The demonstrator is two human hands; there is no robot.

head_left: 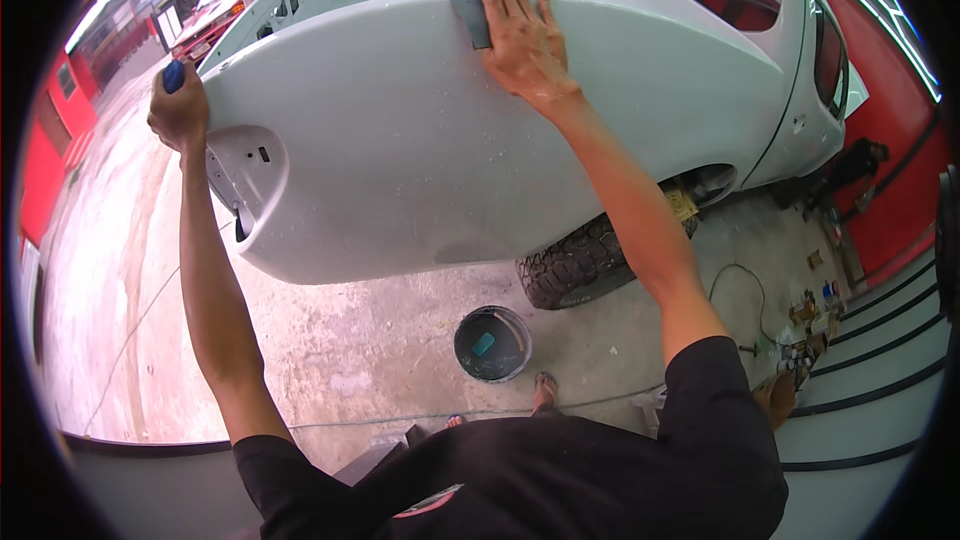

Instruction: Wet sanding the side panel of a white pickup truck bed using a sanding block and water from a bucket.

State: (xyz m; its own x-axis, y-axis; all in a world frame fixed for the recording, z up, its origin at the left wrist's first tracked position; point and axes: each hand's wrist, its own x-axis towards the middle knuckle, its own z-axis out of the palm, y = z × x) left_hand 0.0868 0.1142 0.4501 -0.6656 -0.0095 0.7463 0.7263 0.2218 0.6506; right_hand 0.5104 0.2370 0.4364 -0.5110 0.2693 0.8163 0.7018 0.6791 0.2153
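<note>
My right hand [525,45] lies with its fingers stretched over a dark grey sheet of sandpaper [466,12], pressing it near the top edge of a white pickup truck's bed side panel [400,150]. The sheet's left part sticks out past my fingers. Small drops dot the panel's surface. At the tail corner of the bed, my left hand [180,112] is closed around a small blue object [174,76]. Only its rounded top shows above the fist, so its kind is hidden.
A dark bucket [462,365] with a teal block inside stands on the concrete floor, near the knobby rear tyre [570,265]. A thin cable [400,418] crosses the floor. At the right, assorted cans and bottles [810,325] crowd beside a striped wall; another person [855,170] is farther back.
</note>
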